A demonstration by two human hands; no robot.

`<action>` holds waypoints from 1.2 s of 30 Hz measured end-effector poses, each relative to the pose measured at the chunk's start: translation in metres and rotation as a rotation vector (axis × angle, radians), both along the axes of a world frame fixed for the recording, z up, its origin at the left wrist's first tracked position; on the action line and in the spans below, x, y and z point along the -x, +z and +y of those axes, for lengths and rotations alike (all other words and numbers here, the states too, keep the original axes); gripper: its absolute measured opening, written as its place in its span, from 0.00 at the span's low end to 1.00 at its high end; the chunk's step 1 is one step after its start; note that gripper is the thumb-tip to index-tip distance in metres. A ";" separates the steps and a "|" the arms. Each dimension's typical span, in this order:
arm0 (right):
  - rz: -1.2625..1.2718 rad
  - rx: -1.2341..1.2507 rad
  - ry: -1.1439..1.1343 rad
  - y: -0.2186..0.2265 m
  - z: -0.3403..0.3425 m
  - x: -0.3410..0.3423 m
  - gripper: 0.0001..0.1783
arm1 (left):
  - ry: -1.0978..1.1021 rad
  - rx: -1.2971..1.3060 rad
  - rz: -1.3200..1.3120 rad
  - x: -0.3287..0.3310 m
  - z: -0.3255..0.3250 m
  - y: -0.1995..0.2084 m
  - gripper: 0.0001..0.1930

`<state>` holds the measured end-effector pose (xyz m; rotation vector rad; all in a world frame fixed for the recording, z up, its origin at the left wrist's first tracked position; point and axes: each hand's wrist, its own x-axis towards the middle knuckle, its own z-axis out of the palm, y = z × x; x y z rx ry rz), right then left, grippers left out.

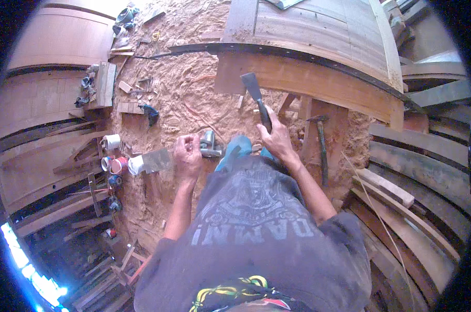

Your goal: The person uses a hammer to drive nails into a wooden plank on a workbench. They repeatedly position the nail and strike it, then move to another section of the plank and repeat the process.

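My right hand (pixel 276 136) is wrapped round the dark handle of a scraper (pixel 250 85), whose flat flared blade points up and away from me. The blade lies in front of the near side of a wooden panel (pixel 303 78) on a bench; whether they touch I cannot tell. My left hand (pixel 187 152) is raised before me with its fingers curled together; anything between them is too small to make out. Close beside it, lower down, is a grey power tool (pixel 209 144). A grey flat rectangular piece (pixel 157 160) shows left of that hand.
A dark metal strip (pixel 303 56) runs along the panel's edge. To the right is a hammer (pixel 322 145), with stacked boards (pixel 422 151) beyond. White and red containers (pixel 112 141) stand at left near wooden panels (pixel 48 109). Shavings and offcuts cover the ground (pixel 178 78).
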<state>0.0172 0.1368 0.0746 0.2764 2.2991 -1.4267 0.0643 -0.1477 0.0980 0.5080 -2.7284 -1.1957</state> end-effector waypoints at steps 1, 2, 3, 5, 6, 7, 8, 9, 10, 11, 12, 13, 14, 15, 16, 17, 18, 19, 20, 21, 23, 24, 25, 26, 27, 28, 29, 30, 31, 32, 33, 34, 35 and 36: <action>0.240 0.009 -0.034 -0.013 -0.005 0.005 0.40 | -0.016 0.011 0.069 0.005 0.004 -0.007 0.09; 0.320 0.009 -0.022 -0.018 -0.005 0.006 0.40 | -0.030 0.036 0.086 0.008 0.002 -0.013 0.09; 0.399 0.007 -0.008 -0.022 -0.005 0.005 0.40 | -0.041 0.059 0.103 0.011 0.002 -0.016 0.10; 0.461 -0.094 -0.027 -0.028 -0.007 0.002 0.39 | -0.024 0.050 0.074 0.017 -0.002 -0.021 0.10; 0.437 -0.196 -0.056 -0.028 -0.008 -0.005 0.37 | 0.010 0.015 0.021 0.020 -0.003 -0.015 0.10; 0.412 -0.297 -0.085 -0.029 -0.009 -0.008 0.36 | 0.042 -0.020 -0.033 0.022 -0.004 -0.012 0.10; 0.349 -0.194 -0.105 -0.029 -0.008 -0.007 0.34 | 0.023 -0.010 -0.010 0.023 -0.006 -0.014 0.10; 0.286 -0.084 -0.125 -0.024 -0.008 -0.004 0.32 | 0.005 0.005 0.016 0.024 -0.010 -0.014 0.10; 0.222 0.025 -0.146 -0.022 -0.009 -0.001 0.30 | -0.013 0.021 0.041 0.025 -0.012 -0.015 0.10; -0.011 0.472 -0.221 -0.024 -0.003 0.004 0.25 | -0.008 0.005 0.015 0.026 -0.013 -0.015 0.10; -0.226 0.729 -0.213 0.001 0.000 0.009 0.25 | 0.002 -0.006 -0.012 0.025 -0.016 -0.016 0.10; -0.281 0.878 -0.227 0.008 0.000 0.011 0.26 | -0.001 -0.022 -0.036 0.027 -0.016 -0.016 0.09; -0.336 1.026 -0.241 0.010 -0.001 0.011 0.26 | -0.005 -0.037 -0.060 0.029 -0.017 -0.017 0.09; -0.303 0.868 -0.250 -0.001 -0.002 0.007 0.27 | -0.016 -0.047 -0.078 0.030 -0.020 -0.020 0.09; -0.271 0.711 -0.255 -0.017 -0.005 0.006 0.27 | -0.024 -0.056 -0.093 0.034 -0.024 -0.023 0.09; -0.239 0.554 -0.258 -0.032 -0.006 0.004 0.27 | -0.033 -0.065 -0.108 0.036 -0.028 -0.027 0.09; -0.004 0.378 -0.225 -0.029 -0.010 0.002 0.28 | -0.036 -0.106 -0.104 0.037 -0.030 -0.028 0.09; 0.227 0.198 -0.183 -0.019 -0.015 -0.001 0.28 | -0.035 -0.146 -0.099 0.036 -0.032 -0.029 0.10; 0.456 0.017 -0.136 -0.013 -0.019 -0.008 0.28 | -0.032 -0.186 -0.094 0.035 -0.034 -0.030 0.10; 0.439 -0.005 -0.093 -0.014 -0.017 -0.012 0.28 | -0.033 -0.144 -0.105 0.039 -0.035 -0.026 0.10; 0.430 -0.017 -0.138 -0.016 -0.023 -0.015 0.26 | -0.032 -0.061 -0.124 0.043 -0.037 -0.014 0.10; 0.425 -0.016 -0.150 -0.015 -0.029 -0.012 0.25 | -0.027 -0.086 -0.107 0.044 -0.043 -0.020 0.09; 0.482 -0.073 -0.165 -0.013 -0.036 0.011 0.25 | -0.035 -0.116 -0.099 0.044 -0.049 -0.031 0.09; 0.440 0.007 -0.203 -0.006 -0.043 0.031 0.25 | -0.036 -0.142 -0.098 0.040 -0.054 -0.039 0.08; 0.428 -0.012 -0.208 -0.001 -0.044 0.043 0.25 | -0.078 -0.103 -0.122 0.054 -0.052 -0.033 0.08; 0.418 -0.030 -0.212 0.001 -0.046 0.048 0.25 | -0.085 -0.117 -0.128 0.051 -0.057 -0.030 0.08; 0.454 -0.034 -0.212 -0.006 -0.046 0.028 0.25 | -0.092 -0.131 -0.134 0.041 -0.064 -0.027 0.09; 0.503 -0.048 -0.192 -0.017 -0.039 0.005 0.25 | -0.084 -0.160 -0.126 0.040 -0.067 -0.030 0.09; 0.422 0.001 -0.172 -0.022 -0.031 -0.015 0.26 | -0.034 -0.195 -0.126 0.041 -0.066 -0.024 0.09; 0.512 -0.063 -0.159 -0.031 -0.030 -0.022 0.26 | -0.016 -0.206 -0.132 0.042 -0.063 -0.026 0.09; 0.477 -0.094 -0.157 -0.027 -0.032 -0.011 0.25 | -0.002 -0.208 -0.139 0.044 -0.064 -0.028 0.10; 0.433 -0.130 -0.169 -0.013 -0.037 0.005 0.25 | -0.002 -0.208 -0.155 0.043 -0.066 -0.029 0.10; 0.330 -0.089 -0.204 -0.003 -0.042 0.023 0.25 | -0.103 -0.088 -0.149 0.044 -0.072 -0.042 0.10; 0.235 -0.057 -0.246 0.006 -0.043 0.045 0.25 | -0.136 -0.135 -0.134 0.048 -0.069 -0.047 0.11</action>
